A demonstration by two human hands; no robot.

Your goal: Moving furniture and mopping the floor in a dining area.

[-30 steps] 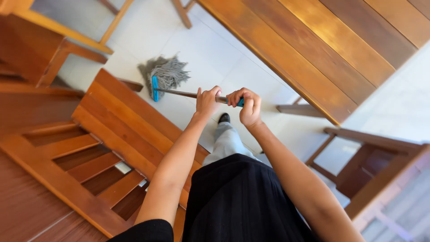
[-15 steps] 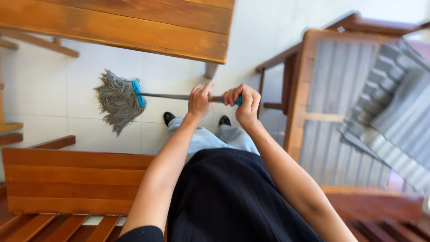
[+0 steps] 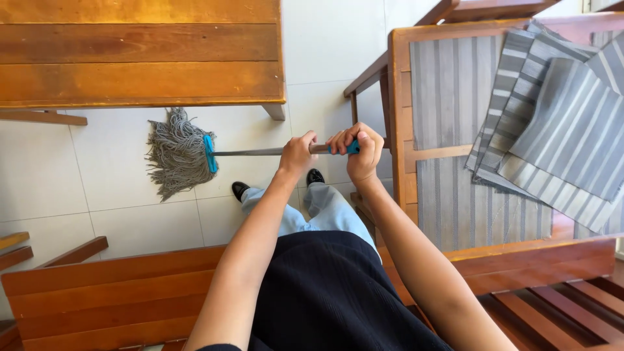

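View from above, looking down own body. Both hands clamped on mop handle, side by side near its top end: left hand wrapped round grey shaft, right hand closed over blue grip. Grey string mop head with blue clamp rests on white tiled floor, just below edge of wooden table. Wooden chair with striped grey cushions at right. Black shoes beside mop.

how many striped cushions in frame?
3, all grey-striped, on the wooden seat at right: a flat one at the back, another in front of it, and a loose one lying askew across both. More may be hidden beneath it.
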